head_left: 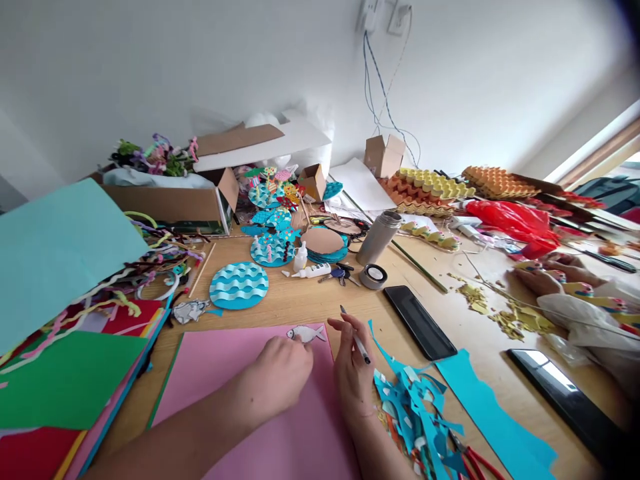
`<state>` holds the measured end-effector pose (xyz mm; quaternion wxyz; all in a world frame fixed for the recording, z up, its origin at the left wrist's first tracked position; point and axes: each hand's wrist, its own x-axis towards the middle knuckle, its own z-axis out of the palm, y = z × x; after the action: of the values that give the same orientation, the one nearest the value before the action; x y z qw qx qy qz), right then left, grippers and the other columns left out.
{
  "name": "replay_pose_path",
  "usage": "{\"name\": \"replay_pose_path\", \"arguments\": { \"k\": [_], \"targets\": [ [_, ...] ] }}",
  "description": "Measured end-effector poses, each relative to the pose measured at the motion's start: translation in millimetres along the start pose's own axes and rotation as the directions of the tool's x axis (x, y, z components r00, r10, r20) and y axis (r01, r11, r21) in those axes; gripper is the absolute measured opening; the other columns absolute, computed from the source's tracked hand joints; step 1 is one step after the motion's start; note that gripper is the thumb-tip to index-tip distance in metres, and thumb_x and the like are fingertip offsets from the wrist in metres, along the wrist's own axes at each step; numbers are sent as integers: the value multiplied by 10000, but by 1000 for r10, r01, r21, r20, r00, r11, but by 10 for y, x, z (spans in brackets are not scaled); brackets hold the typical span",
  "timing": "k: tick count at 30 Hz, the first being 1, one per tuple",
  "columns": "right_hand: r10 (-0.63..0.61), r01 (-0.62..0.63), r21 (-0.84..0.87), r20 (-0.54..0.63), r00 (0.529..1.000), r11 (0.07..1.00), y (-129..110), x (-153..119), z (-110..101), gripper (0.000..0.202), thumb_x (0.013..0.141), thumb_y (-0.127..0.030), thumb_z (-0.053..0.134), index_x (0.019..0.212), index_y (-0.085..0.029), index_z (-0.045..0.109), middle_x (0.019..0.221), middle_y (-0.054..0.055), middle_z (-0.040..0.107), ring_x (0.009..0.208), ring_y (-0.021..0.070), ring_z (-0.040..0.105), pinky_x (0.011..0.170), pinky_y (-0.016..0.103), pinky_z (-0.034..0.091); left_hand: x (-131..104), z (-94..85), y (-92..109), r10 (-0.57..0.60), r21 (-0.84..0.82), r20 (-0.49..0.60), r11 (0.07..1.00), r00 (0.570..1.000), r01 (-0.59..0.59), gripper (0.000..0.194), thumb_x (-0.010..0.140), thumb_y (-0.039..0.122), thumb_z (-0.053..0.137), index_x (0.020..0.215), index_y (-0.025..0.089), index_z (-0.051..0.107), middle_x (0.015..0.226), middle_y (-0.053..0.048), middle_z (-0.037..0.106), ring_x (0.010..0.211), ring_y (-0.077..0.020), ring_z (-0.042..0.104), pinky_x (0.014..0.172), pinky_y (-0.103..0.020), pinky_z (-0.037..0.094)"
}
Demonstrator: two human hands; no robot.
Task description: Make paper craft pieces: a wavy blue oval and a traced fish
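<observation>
A small white paper fish cutout (305, 333) with drawn outlines lies near the top edge of the pink paper sheet (210, 360). My left hand (285, 370) is closed, its fingertips pressed down at the fish's lower edge; the fingertips are partly hidden behind the knuckles. Just right of it, my right hand (353, 373) rests at the sheet's right edge. Its fingers are curled round a pen (360, 348), which tilts with one end toward the fish. A green sheet shows beneath the pink one along the left side.
Blue paper scraps (415, 413) and red-handled scissors (473, 463) lie right of my right hand, near a black phone (420, 323). Beyond the sheet are a wavy blue disc (239, 285), glue bottles (313, 271) and a metal flask (380, 237). Another person's hands (543, 279) work at far right.
</observation>
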<state>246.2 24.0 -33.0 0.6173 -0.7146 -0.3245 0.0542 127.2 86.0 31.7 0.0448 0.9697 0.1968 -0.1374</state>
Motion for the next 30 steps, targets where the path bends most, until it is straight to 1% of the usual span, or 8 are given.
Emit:
{"name": "replay_pose_path", "arguments": {
  "k": [5,8,12,15,18,21,26,30],
  "targets": [
    [3,-1,73,-29,1000,997,-53,8,-34,297,926,-418,386,993,-180,552,855,61,686,839,180,639,815,336,441,40,-151,-90,-5,-133,-2,991,1000,5,332,657,92,543,976,122,632,841,-152,695,784,-309,670,632,-369,516],
    [-12,15,59,-56,998,998,-74,23,-66,304,924,-428,386,993,-181,550,840,57,677,840,176,631,812,322,439,72,-176,-172,-49,-226,-11,973,999,46,246,650,93,537,858,156,651,804,-124,699,760,-290,665,612,-341,493],
    [-16,21,91,-48,999,996,-45,41,-93,312,930,-431,377,1006,-179,546,861,66,671,852,174,638,792,299,437,93,-121,-280,-147,-314,-89,943,985,112,194,712,117,508,830,197,640,840,-55,705,807,-214,650,645,-271,462],
    [-55,57,92,-30,998,994,31,60,-92,305,926,-421,385,1005,-176,549,874,77,679,877,182,642,791,294,433,87,-50,-337,-273,-376,-156,905,949,198,216,774,134,467,915,186,622,877,-42,701,810,-168,637,648,-238,443],
    [-126,126,29,-19,992,992,123,85,-77,306,923,-405,378,1012,-167,549,874,85,687,866,184,642,774,289,434,85,32,-354,-372,-411,-198,872,907,268,210,789,157,481,954,174,610,906,-44,696,822,-160,627,669,-239,441],
    [-184,184,-35,8,983,982,185,108,-66,306,920,-389,364,1013,-164,549,866,90,691,863,193,632,745,287,430,93,114,-328,-409,-412,-216,861,886,297,151,768,166,535,878,182,637,923,-43,692,875,-173,616,739,-253,440],
    [-244,264,-111,164,956,958,200,149,-86,232,876,-293,405,997,-181,569,857,82,699,846,216,614,727,308,422,97,210,-255,-434,-387,-245,864,867,323,120,775,230,568,825,171,661,949,-77,669,927,-202,604,799,-280,428],
    [-295,385,-183,382,876,905,163,162,-120,293,752,-100,454,963,-231,611,925,57,708,933,243,573,771,327,389,97,257,-220,-442,-371,-273,868,855,331,156,796,268,554,838,163,661,943,-84,656,913,-204,604,785,-284,427]
  ]
}}
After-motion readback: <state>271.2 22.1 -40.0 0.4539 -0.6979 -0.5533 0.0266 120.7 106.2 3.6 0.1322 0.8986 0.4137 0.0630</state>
